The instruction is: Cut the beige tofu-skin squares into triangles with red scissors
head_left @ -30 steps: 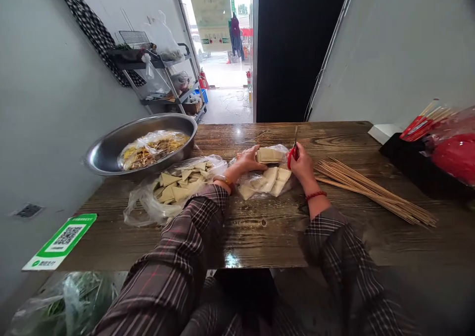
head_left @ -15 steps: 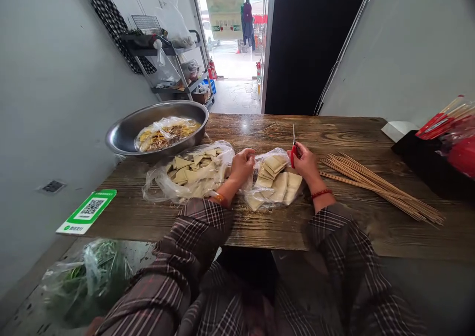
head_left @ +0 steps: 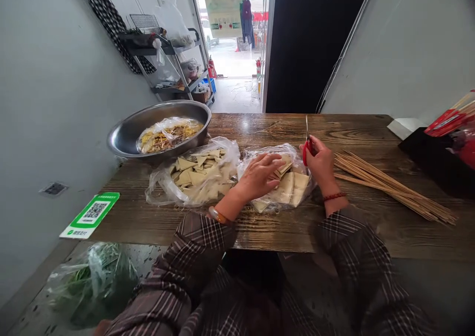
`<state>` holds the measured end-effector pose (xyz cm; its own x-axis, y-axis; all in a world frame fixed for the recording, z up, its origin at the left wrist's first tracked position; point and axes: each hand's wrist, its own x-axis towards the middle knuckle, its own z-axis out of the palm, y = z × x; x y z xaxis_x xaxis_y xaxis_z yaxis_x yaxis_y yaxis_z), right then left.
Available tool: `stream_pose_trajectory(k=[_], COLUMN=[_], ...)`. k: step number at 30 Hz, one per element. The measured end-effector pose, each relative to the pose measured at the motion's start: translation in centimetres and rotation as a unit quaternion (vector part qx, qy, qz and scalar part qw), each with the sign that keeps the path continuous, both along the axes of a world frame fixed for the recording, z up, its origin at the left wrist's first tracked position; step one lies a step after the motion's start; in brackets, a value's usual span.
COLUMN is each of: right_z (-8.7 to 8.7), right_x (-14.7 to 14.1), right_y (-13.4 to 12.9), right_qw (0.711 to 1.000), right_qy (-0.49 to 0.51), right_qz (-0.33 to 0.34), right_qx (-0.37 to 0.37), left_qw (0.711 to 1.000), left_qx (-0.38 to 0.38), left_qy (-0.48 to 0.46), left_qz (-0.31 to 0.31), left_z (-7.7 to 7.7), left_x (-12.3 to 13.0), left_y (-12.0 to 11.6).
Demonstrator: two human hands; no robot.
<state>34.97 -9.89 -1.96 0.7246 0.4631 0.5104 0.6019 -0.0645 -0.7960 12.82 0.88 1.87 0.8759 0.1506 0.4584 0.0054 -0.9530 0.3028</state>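
My left hand point(head_left: 259, 176) is over the right-hand plastic bag, its fingers apart above square tofu-like sheets point(head_left: 293, 187). Nothing shows in its grasp. Red-handled scissors point(head_left: 308, 145) are held in my right hand point(head_left: 321, 163), blades pointing up, just right of that bag. Left of my left hand, another clear bag point(head_left: 159, 190) lies open with triangular cut pieces point(head_left: 196, 170) in it. A bundle of thin wooden sticks point(head_left: 393, 187) rests on the table to the right of my right hand.
A steel basin point(head_left: 122, 138) with bagged food stands at the table's back left. A green QR card point(head_left: 91, 215) lies at the left edge. At the right is a black holder point(head_left: 426, 163). Below left sits a bag of greens point(head_left: 92, 281). Behind stands a shelf cart point(head_left: 174, 49).
My left hand has moved right, from between the bags to over the square sheets, and its fingers have spread. My right hand has shifted right with the scissors.
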Motion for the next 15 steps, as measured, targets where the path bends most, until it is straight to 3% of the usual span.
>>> stream_pose_trajectory(k=[3,6,10,15], right_z=[0.1,-0.4,-2.0,-3.0], right_x=[-0.3,-0.3,0.3,0.8], right_y=[0.2,0.4,0.7,0.9], right_qw=[0.997,0.994,0.994,0.993], right_qy=[0.027,0.011,-0.011,-0.012], right_qz=[0.061,0.105,0.074,0.062], right_qx=[0.049,0.016,-0.086,-0.097], left_qw=[0.999,0.998,0.996,0.988], left_qx=[-0.008,-0.044,-0.067,-0.06], left_qy=[0.031,0.036,0.043,0.101], left_qz=[-0.016,-0.027,-0.049,-0.102], left_z=[-1.1,-2.1,-2.1,-1.0], left_x=[1.0,2.0,2.5,2.2], left_y=[0.4,1.2,2.1,3.3])
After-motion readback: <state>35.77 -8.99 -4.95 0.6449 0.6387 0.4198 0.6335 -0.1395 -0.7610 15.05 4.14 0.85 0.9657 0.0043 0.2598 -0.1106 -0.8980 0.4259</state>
